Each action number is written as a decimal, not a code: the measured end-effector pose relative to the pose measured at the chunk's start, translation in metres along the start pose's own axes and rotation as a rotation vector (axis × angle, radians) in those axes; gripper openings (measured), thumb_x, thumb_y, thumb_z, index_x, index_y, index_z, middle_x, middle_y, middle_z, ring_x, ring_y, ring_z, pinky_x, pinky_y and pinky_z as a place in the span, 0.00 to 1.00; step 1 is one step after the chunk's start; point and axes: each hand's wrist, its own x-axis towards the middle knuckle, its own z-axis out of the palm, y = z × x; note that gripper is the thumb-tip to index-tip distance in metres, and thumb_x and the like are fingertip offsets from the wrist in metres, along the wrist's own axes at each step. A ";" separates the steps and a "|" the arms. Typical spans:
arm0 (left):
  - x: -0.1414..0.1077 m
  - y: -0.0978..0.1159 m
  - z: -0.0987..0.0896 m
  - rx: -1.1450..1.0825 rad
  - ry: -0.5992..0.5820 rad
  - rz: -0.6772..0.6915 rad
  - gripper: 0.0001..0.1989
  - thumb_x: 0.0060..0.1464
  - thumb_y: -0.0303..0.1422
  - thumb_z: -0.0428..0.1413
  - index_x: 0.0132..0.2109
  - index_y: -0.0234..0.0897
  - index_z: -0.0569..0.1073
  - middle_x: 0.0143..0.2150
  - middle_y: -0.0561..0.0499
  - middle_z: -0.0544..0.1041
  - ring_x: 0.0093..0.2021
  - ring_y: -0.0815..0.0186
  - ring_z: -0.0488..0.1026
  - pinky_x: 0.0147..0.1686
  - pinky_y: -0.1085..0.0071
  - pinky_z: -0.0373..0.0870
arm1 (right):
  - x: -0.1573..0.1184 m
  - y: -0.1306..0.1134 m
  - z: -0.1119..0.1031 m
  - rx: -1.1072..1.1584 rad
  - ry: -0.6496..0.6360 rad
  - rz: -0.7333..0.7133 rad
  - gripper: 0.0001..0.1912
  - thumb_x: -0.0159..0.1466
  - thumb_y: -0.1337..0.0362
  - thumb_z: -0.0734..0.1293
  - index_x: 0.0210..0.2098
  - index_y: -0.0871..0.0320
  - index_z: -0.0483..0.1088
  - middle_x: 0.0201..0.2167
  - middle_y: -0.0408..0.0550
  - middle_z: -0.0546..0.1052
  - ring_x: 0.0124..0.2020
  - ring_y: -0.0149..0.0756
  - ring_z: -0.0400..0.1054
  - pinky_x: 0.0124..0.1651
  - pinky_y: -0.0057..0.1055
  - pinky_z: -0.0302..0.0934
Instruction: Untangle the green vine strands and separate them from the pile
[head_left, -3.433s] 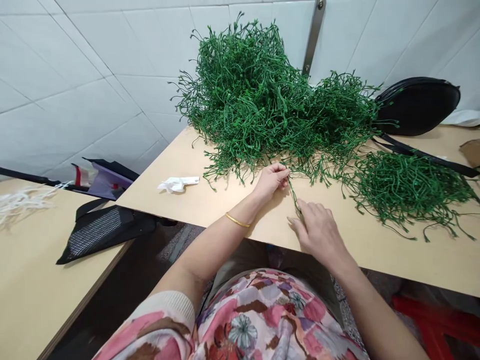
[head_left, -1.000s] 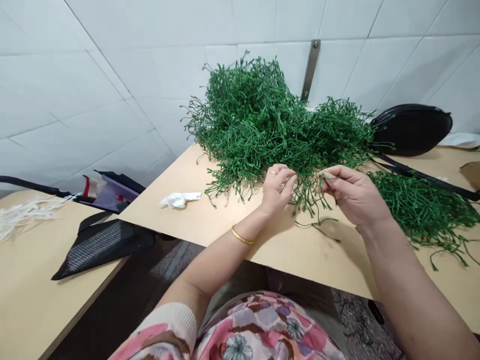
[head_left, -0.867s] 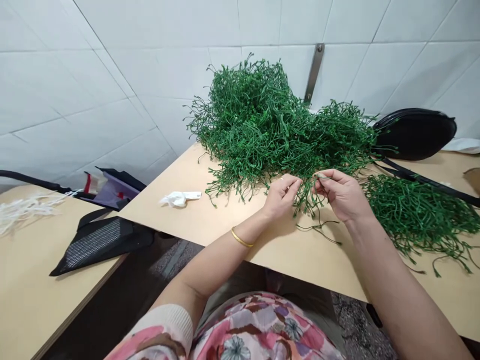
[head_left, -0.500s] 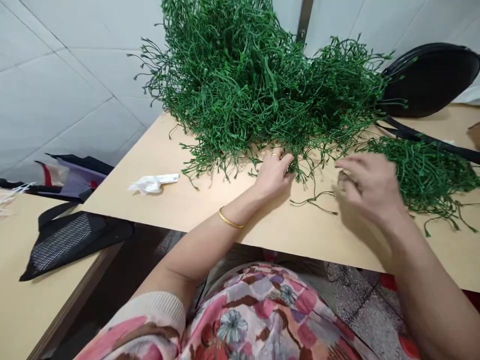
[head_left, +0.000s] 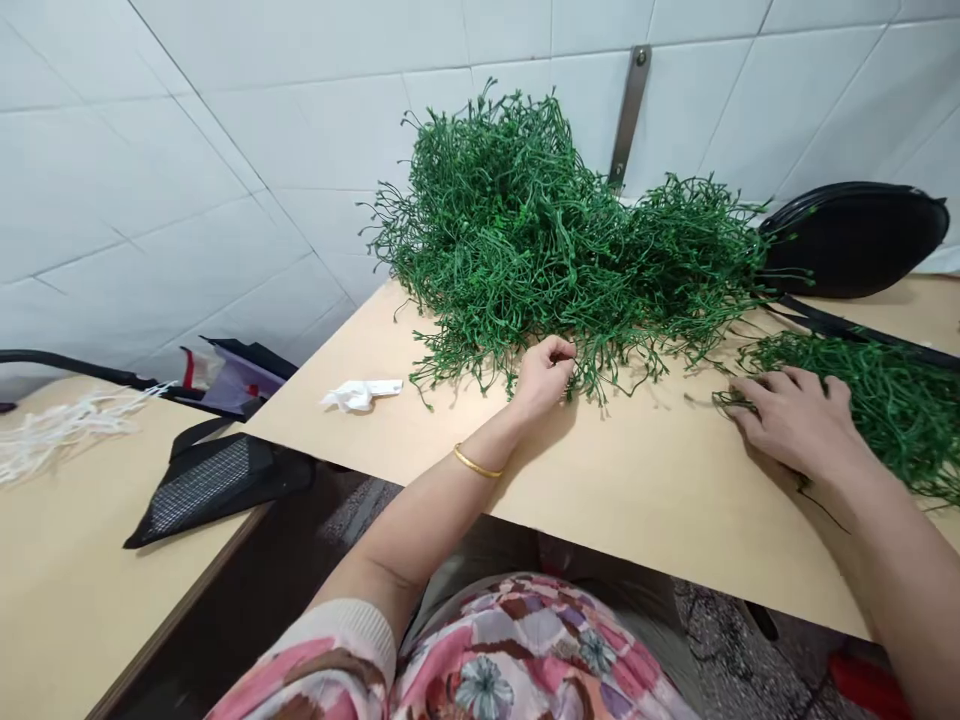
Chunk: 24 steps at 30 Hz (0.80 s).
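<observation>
A large heap of thin green artificial plant sprigs [head_left: 517, 240] with small budded tips stands against the wall at the back of the table. My left hand [head_left: 544, 375] is at the heap's front edge, thumb and fingers pinched together; what lies between the fingertips is mostly hidden. My right hand [head_left: 799, 415] rests low at the left side of a smaller pile of green sprigs [head_left: 892, 400]. Its fingers are bent over a loose green sprig [head_left: 735, 400], whose tips stick out by the thumb and below the palm.
Crumpled white tissue [head_left: 364, 394] lies left on the tabletop [head_left: 600, 490]. A black round-ended bag [head_left: 855, 240] with a strap stands at the back right. On the lower left table are white strands [head_left: 67, 425] and a black mesh piece [head_left: 199, 485]. A metal bracket [head_left: 630, 115] is fixed to the wall.
My right hand has moved right to the smaller pile, and the sprig that lay loose on the table between my hands is gone from there. My left hand's fingers have closed into a pinch.
</observation>
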 end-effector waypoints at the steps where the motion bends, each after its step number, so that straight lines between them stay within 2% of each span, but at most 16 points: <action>1: 0.000 0.002 0.000 -0.053 0.010 -0.022 0.05 0.42 0.22 0.52 0.28 0.35 0.67 0.24 0.56 0.66 0.25 0.74 0.60 0.27 0.75 0.59 | 0.003 0.005 -0.001 0.032 -0.060 0.036 0.15 0.55 0.54 0.65 0.39 0.52 0.74 0.43 0.63 0.75 0.50 0.64 0.61 0.47 0.62 0.49; 4: 0.002 0.004 -0.001 -0.183 0.049 -0.077 0.06 0.42 0.22 0.52 0.31 0.35 0.67 0.23 0.57 0.66 0.23 0.75 0.59 0.25 0.76 0.57 | 0.011 0.009 -0.013 0.112 -0.166 0.068 0.24 0.46 0.51 0.72 0.42 0.50 0.74 0.44 0.64 0.75 0.47 0.64 0.62 0.44 0.62 0.49; 7: 0.004 0.005 -0.003 -0.265 0.082 -0.117 0.10 0.42 0.22 0.51 0.35 0.36 0.66 0.24 0.57 0.66 0.23 0.75 0.61 0.24 0.76 0.58 | 0.017 -0.005 -0.040 0.082 -0.084 -0.011 0.25 0.47 0.51 0.71 0.44 0.50 0.73 0.46 0.63 0.75 0.46 0.62 0.64 0.44 0.60 0.52; 9: 0.005 0.004 -0.004 -0.264 0.101 -0.094 0.09 0.43 0.23 0.51 0.35 0.35 0.67 0.24 0.57 0.66 0.24 0.75 0.62 0.25 0.76 0.60 | 0.020 -0.026 -0.061 0.069 0.035 -0.088 0.21 0.54 0.53 0.65 0.45 0.52 0.72 0.46 0.61 0.75 0.46 0.57 0.64 0.45 0.56 0.55; 11: 0.004 0.004 -0.005 -0.203 0.094 -0.048 0.04 0.45 0.26 0.53 0.33 0.35 0.67 0.24 0.57 0.65 0.24 0.75 0.61 0.25 0.76 0.60 | 0.023 -0.056 -0.079 0.172 0.158 -0.168 0.18 0.61 0.57 0.59 0.45 0.58 0.72 0.44 0.60 0.75 0.45 0.52 0.66 0.47 0.48 0.58; 12: 0.003 0.004 -0.005 -0.157 0.071 -0.019 0.03 0.47 0.29 0.54 0.31 0.35 0.66 0.23 0.57 0.65 0.24 0.75 0.60 0.25 0.75 0.59 | 0.025 -0.072 -0.084 0.258 0.177 -0.203 0.18 0.62 0.59 0.57 0.44 0.60 0.72 0.41 0.58 0.75 0.42 0.47 0.67 0.47 0.44 0.60; 13: 0.002 0.004 -0.005 -0.105 0.034 0.019 0.05 0.47 0.31 0.55 0.29 0.35 0.66 0.22 0.57 0.64 0.23 0.75 0.59 0.25 0.75 0.57 | 0.028 -0.087 -0.086 0.333 0.144 -0.230 0.17 0.63 0.60 0.56 0.43 0.59 0.72 0.38 0.56 0.76 0.39 0.44 0.68 0.45 0.40 0.61; 15: -0.001 0.005 -0.007 0.005 -0.077 0.126 0.12 0.48 0.36 0.57 0.24 0.35 0.64 0.20 0.57 0.61 0.23 0.75 0.56 0.24 0.74 0.55 | 0.033 -0.113 -0.080 0.432 -0.014 -0.299 0.15 0.64 0.62 0.56 0.40 0.57 0.72 0.36 0.51 0.76 0.37 0.39 0.68 0.41 0.34 0.61; 18: -0.007 0.010 -0.011 0.156 -0.227 0.304 0.18 0.50 0.39 0.55 0.20 0.35 0.61 0.20 0.56 0.59 0.24 0.74 0.56 0.25 0.73 0.54 | 0.041 -0.135 -0.055 0.330 -0.189 -0.332 0.14 0.63 0.67 0.55 0.37 0.58 0.72 0.33 0.52 0.74 0.37 0.40 0.66 0.39 0.34 0.59; 21: -0.012 0.015 -0.013 0.345 -0.352 0.459 0.17 0.52 0.42 0.54 0.23 0.35 0.66 0.23 0.53 0.64 0.28 0.70 0.61 0.31 0.71 0.58 | 0.045 -0.139 -0.032 0.112 -0.213 -0.261 0.14 0.63 0.70 0.54 0.38 0.62 0.71 0.36 0.59 0.72 0.39 0.45 0.65 0.38 0.38 0.56; 24: -0.015 0.014 -0.011 0.656 -0.421 0.582 0.10 0.51 0.39 0.55 0.34 0.36 0.72 0.36 0.46 0.71 0.40 0.62 0.66 0.42 0.64 0.62 | 0.044 -0.136 -0.023 0.033 -0.176 -0.233 0.14 0.62 0.70 0.55 0.40 0.63 0.70 0.38 0.61 0.71 0.40 0.47 0.64 0.39 0.39 0.55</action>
